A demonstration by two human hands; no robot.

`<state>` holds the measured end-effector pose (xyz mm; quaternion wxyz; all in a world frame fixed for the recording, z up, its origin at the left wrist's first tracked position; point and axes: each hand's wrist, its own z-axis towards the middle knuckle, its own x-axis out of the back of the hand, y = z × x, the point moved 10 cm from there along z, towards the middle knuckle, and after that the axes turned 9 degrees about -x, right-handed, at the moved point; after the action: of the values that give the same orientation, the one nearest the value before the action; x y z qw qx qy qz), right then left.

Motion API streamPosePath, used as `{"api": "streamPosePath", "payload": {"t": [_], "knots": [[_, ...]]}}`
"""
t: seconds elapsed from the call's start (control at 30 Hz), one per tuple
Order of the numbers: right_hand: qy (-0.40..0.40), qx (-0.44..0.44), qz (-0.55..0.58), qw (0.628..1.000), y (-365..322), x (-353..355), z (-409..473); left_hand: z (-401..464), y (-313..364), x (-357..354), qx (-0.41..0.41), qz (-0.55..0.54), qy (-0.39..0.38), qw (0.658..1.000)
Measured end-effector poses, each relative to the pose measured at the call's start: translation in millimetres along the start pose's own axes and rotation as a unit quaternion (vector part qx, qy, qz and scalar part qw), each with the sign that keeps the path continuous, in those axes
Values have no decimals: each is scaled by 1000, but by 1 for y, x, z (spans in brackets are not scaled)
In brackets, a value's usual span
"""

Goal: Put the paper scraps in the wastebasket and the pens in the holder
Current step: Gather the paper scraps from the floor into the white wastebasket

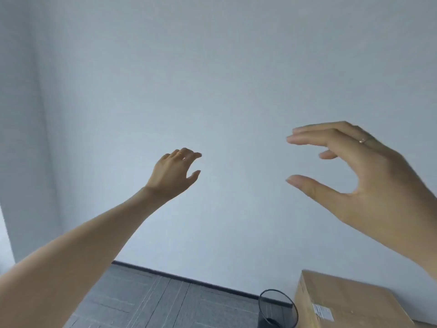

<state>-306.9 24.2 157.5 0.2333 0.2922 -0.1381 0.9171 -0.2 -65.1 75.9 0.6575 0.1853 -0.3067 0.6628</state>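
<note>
A plain pale wall fills most of the view. Along its foot runs a dark baseboard, above grey tiled flooring. At the near right sits a brown cardboard box bearing a small, slightly blurred, possibly printed label.

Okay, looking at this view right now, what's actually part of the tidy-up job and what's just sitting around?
Part of the job:
- wastebasket, black mesh, on the floor by the wall
- left hand, open, holding nothing
- right hand, open, holding nothing
No paper scraps, pens or holder are in view.

Just lying about:
- cardboard box, right of the wastebasket
</note>
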Motion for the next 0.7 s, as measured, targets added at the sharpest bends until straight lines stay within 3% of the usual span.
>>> {"api": "streamPosePath", "payload": {"t": [0.3,0.53,0.7], "knots": [[-163,-84,57,981,13,-173,9,-124,-87,14,87,40,-57,994],[-272,-74,48,958,-1,-306,-19,-243,-163,14,205,44,-127,970],[-346,-86,54,933,-24,-398,-52,-325,-197,6,240,25,-174,955]]}}
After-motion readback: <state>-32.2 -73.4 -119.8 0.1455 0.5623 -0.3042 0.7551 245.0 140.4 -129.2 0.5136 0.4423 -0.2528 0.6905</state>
